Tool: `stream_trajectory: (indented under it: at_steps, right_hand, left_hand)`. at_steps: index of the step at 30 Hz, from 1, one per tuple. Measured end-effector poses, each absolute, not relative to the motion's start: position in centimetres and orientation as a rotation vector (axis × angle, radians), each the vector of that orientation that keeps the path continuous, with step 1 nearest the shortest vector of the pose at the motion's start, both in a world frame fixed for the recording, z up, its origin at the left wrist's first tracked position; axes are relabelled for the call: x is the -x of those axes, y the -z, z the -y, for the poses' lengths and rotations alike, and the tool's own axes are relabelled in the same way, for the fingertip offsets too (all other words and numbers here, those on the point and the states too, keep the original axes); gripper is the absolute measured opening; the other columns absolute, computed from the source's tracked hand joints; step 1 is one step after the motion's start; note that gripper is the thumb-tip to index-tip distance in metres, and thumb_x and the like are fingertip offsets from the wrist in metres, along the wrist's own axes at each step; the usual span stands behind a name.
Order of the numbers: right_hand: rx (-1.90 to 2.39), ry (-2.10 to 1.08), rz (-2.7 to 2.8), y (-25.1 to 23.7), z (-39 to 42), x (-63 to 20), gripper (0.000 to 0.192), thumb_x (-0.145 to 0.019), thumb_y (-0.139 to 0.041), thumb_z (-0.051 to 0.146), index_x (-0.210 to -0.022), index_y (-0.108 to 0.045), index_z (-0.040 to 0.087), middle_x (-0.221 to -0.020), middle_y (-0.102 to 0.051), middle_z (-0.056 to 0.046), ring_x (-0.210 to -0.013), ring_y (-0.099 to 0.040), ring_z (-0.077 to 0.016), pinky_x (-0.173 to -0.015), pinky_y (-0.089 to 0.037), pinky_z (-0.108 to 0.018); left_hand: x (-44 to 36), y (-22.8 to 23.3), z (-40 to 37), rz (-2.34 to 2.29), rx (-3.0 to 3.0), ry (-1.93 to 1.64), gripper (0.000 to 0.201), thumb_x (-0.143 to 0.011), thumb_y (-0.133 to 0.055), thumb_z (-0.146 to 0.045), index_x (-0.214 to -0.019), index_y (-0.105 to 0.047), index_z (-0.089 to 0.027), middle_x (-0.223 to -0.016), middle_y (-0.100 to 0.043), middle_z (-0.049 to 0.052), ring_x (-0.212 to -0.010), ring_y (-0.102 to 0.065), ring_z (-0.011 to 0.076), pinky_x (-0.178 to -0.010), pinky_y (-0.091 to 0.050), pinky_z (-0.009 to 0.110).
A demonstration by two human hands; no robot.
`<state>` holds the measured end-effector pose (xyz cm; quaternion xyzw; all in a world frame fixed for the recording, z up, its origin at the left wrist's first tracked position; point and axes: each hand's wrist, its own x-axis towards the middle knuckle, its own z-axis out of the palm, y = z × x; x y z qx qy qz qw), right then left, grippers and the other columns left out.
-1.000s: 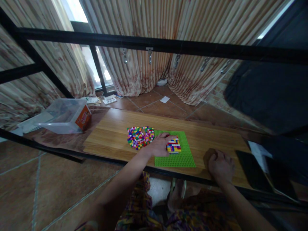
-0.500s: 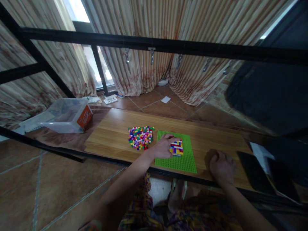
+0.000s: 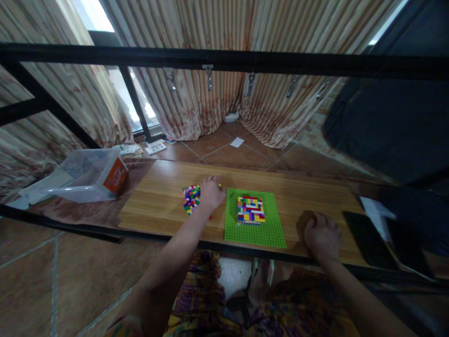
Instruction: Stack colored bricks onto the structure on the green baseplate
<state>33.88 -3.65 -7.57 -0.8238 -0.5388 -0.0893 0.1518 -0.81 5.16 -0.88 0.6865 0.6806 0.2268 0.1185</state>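
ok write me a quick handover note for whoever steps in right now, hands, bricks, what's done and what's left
Left hand: lies on the pile of loose bricks, covering its right part; whether it has pinched a brick cannot be seen.
Right hand: closed in a loose fist, resting on the wooden board near its front edge, right of the green baseplate; nothing visible in it.
Done: a multicoloured brick block stands on the baseplate, roughly square, nothing touching it.
Left: most of the baseplate is bare studs, and many loose bricks remain in the pile.
Nearby: clear plastic tub off the board's left end.
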Motion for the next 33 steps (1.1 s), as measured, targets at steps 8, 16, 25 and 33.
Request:
stream_trajectory:
  at_steps: [8, 16, 25, 33]
  right_hand:
    - [2.342, 0.260, 1.541, 7.6, 3.6, -33.8, 0.046, -0.091, -0.037, 0.029, -0.125, -0.061, 0.010, -0.126, -0.059, -0.019, -0.111, -0.051, -0.0324, -0.092, -0.039, -0.045]
    - [2.376, 0.251, 1.529, 7.5, 3.5, -33.8, 0.047, -0.090, -0.037, 0.029, -0.125, -0.061, 0.010, -0.126, -0.059, -0.018, -0.109, -0.051, -0.0317, -0.091, -0.039, -0.044]
    - [2.364, 0.255, 1.529, 7.4, 3.6, -33.6, 0.046, -0.091, -0.036, 0.030, -0.125, -0.061, 0.010, -0.126, -0.059, -0.018, -0.110, -0.050, -0.0319, -0.090, -0.038, -0.044]
    - [2.360, 0.261, 1.526, 7.6, 3.6, -33.7, 0.046, -0.090, -0.036, 0.029, -0.125, -0.061, 0.012, -0.124, -0.059, -0.018, -0.109, -0.051, -0.0316, -0.090, -0.039, -0.045]
  left_hand:
    - [1.1, 1.9, -7.4, -2.131, -2.185, -0.253, 0.031, -0.084, -0.049, -0.025, -0.107, -0.068, -0.015, -0.112, -0.067, 0.016, -0.113, -0.057, 0.0312, -0.093, -0.040, 0.044]
    - [1.8, 1.7, -5.9, -2.104, -2.232, -0.312, 0.029, -0.086, -0.045, -0.020, -0.102, -0.069, -0.016, -0.105, -0.069, 0.014, -0.107, -0.059, 0.0296, -0.093, -0.039, 0.043]
    - [5.5, 1.6, -3.1, -2.032, -2.024, -0.803, 0.019, -0.086, -0.046, -0.021, -0.086, -0.065, -0.019, -0.093, -0.070, 0.009, -0.095, -0.062, 0.0222, -0.088, -0.045, 0.034]
    - [6.5, 2.5, -0.4, -1.558, -0.920, -1.464, 0.021, -0.075, -0.063, -0.034, -0.088, -0.058, -0.018, -0.078, -0.069, 0.001, -0.063, -0.065, 0.0140, -0.060, -0.050, 0.026]
